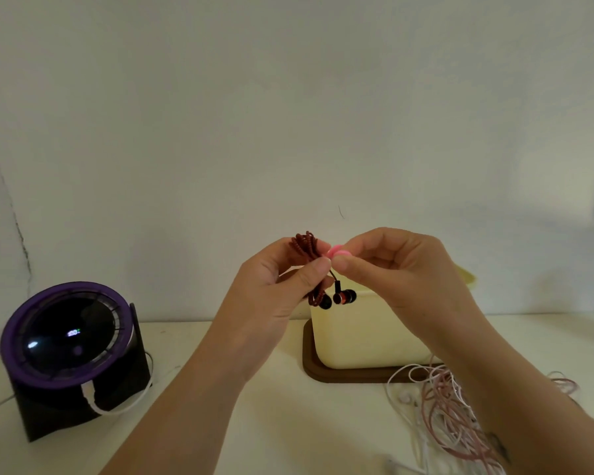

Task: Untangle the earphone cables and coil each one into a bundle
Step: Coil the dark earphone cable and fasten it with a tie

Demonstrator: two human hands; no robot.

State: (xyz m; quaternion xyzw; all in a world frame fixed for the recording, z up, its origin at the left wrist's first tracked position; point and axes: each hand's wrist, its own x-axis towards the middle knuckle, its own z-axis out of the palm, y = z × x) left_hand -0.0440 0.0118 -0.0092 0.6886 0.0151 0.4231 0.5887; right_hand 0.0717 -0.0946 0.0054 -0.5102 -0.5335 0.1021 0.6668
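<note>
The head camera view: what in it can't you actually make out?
- The pink piece: pinched under the right hand fingertips, so its kind is unclear.
- Red earphone bundle: its middle is hidden by the left hand.
- Pile of white and pink cables: crossed by the right forearm and cut by the bottom edge.
- Display on the purple-rimmed device: too small to read.
</note>
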